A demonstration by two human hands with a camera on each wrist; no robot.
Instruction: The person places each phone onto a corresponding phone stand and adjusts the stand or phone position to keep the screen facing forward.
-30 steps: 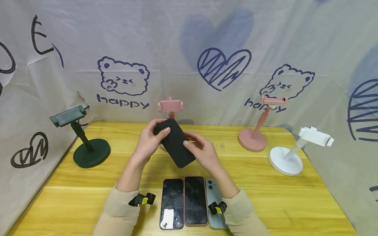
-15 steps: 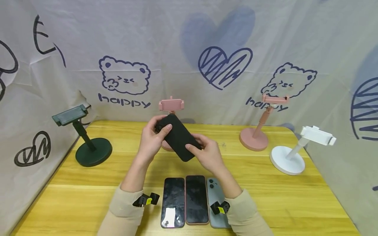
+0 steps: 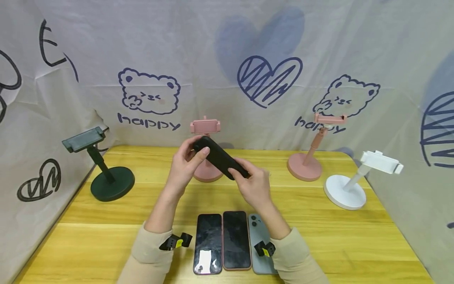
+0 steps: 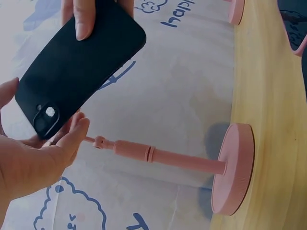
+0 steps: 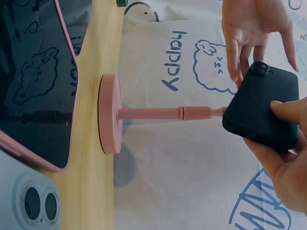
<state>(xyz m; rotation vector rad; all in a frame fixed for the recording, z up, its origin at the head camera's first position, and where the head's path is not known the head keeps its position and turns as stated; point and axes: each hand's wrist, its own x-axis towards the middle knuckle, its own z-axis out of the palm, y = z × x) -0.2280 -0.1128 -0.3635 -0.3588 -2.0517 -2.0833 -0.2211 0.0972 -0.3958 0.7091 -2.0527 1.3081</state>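
I have the left hand (image 3: 180,167) pinching the black phone (image 3: 221,159) at its camera end, and the right hand (image 3: 253,183) gripping the opposite end. It's up in the air over the table (image 3: 301,236), before the middle pink stand (image 3: 208,174). On my head feed its long axis slants from upper left to lower right, camera end toward upper left. Nearer me, a dark-screened phone (image 3: 208,240), a pink-edged phone (image 3: 236,240) and a grey phone (image 3: 257,230) lie side by side, lengthwise away from me.
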